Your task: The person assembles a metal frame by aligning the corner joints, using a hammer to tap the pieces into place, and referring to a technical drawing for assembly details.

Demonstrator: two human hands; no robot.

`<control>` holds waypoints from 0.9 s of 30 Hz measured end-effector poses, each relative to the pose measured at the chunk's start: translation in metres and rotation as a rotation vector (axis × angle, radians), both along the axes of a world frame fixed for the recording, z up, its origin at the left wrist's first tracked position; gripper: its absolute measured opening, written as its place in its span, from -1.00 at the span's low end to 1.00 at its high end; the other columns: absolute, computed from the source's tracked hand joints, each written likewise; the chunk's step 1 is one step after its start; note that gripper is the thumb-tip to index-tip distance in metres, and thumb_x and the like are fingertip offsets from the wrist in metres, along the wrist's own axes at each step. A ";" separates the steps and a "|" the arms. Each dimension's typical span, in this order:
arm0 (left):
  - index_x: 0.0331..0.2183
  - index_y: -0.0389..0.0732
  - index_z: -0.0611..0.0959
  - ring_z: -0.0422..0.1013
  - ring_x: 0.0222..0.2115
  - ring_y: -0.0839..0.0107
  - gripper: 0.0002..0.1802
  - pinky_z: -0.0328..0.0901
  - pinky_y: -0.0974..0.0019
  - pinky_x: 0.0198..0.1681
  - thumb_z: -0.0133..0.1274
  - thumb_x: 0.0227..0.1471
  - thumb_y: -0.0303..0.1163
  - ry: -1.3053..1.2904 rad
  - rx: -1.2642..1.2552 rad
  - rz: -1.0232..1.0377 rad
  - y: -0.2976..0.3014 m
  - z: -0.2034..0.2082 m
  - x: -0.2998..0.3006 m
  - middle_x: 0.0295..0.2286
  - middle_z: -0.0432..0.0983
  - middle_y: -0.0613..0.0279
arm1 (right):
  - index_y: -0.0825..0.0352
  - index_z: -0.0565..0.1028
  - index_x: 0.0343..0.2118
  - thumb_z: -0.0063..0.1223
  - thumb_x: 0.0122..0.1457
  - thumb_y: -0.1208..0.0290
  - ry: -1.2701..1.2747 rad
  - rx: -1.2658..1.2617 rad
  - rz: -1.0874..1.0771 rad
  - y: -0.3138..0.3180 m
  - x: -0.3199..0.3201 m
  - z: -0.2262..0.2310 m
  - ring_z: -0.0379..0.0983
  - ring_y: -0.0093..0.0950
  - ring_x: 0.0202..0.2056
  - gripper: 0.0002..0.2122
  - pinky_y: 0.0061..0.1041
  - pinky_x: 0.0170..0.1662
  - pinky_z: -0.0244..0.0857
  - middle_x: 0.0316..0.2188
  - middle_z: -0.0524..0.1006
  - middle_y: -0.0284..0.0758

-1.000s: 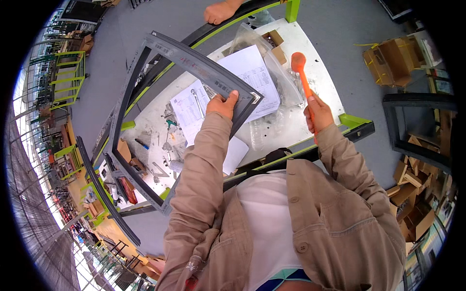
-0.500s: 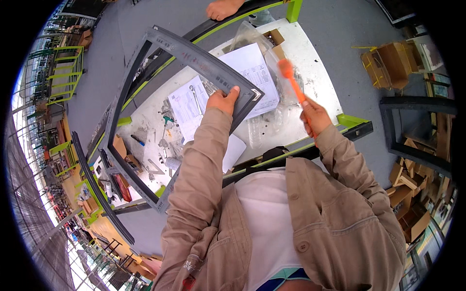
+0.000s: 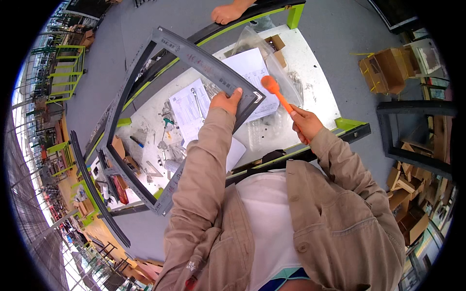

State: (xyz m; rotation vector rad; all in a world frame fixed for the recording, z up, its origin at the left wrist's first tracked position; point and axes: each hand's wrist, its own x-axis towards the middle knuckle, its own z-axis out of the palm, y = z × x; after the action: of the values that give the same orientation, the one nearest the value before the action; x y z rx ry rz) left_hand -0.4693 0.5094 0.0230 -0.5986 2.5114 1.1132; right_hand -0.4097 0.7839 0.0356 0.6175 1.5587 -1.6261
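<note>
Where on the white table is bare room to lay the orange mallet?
Right side of the white table: a mostly bare strip between the clear plastic bag and the right edge. Crowded: middle, with papers partly behind the grey frame; left, with blue pen and green-handled tool.

One left hand [image 3: 226, 102], one right hand [image 3: 307, 126], one co-worker's hand [image 3: 226, 14], one hammer [image 3: 270, 85], one held frame [image 3: 204, 61] and one blue pen [image 3: 136, 141] are showing.

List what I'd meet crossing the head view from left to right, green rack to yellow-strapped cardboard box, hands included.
Green rack → dark pen → green-handled tool → left hand → orange mallet head → right hand → yellow-strapped cardboard box.
</note>
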 end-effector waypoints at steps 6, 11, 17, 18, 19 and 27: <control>-0.24 -0.46 0.62 0.51 -0.29 0.10 -0.34 0.34 0.23 -0.15 0.13 0.01 0.07 0.047 0.109 0.010 -0.011 -0.021 0.000 -0.33 0.59 -0.12 | 0.05 0.22 0.27 -0.10 0.30 0.13 0.030 0.039 -0.062 0.021 0.010 -0.006 0.13 -0.65 -0.81 -0.51 -0.58 -0.77 0.01 -0.66 0.31 -0.49; -0.27 -0.44 0.63 0.51 -0.36 0.23 -0.47 0.35 0.26 -0.21 0.16 0.02 -0.07 0.042 0.275 -0.026 -0.025 -0.031 -0.001 -0.37 0.60 -0.04 | 0.07 0.22 0.27 -0.10 0.30 0.14 0.038 0.044 -0.057 0.017 0.013 0.002 0.13 -0.67 -0.82 -0.51 -0.60 -0.77 0.01 -0.67 0.30 -0.50; -0.33 -0.43 0.64 0.49 -0.42 0.32 -0.54 0.35 0.30 -0.25 0.18 0.00 -0.13 -0.005 0.321 0.006 -0.028 -0.035 -0.003 -0.42 0.60 0.03 | 0.08 0.22 0.27 -0.08 0.29 0.15 0.076 -0.010 0.039 0.010 0.010 0.009 0.12 -0.67 -0.82 -0.51 -0.62 -0.78 0.02 -0.68 0.29 -0.50; -0.33 -0.41 0.64 0.48 -0.42 0.35 -0.53 0.34 0.32 -0.25 0.17 0.01 -0.11 -0.005 0.307 0.000 -0.028 -0.034 -0.003 -0.42 0.60 0.08 | 0.07 0.22 0.27 -0.08 0.29 0.15 0.082 -0.010 0.053 0.009 0.010 0.010 0.12 -0.68 -0.82 -0.51 -0.62 -0.78 0.02 -0.68 0.28 -0.50; -0.32 -0.40 0.64 0.46 -0.41 0.39 -0.52 0.33 0.33 -0.25 0.17 0.02 -0.08 -0.004 0.293 -0.006 -0.028 -0.032 -0.003 -0.42 0.59 0.12 | 0.07 0.22 0.27 -0.08 0.29 0.15 0.097 -0.009 0.059 0.009 0.009 0.010 0.12 -0.67 -0.82 -0.51 -0.62 -0.78 0.03 -0.68 0.29 -0.50; -0.38 -0.42 0.65 0.51 -0.42 0.20 -0.46 0.35 0.23 -0.26 0.16 -0.03 -0.01 0.042 0.155 -0.028 -0.016 -0.017 -0.001 -0.46 0.59 -0.06 | 0.06 0.22 0.27 -0.10 0.30 0.14 0.047 0.036 0.141 0.001 0.002 0.011 0.15 -0.64 -0.82 -0.51 -0.59 -0.79 0.03 -0.68 0.31 -0.46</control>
State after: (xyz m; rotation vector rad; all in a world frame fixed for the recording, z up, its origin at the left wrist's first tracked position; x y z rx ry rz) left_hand -0.4707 0.4933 0.0059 -0.5011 2.4316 1.3084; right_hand -0.4081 0.7844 0.0466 0.4803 1.6314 -1.5197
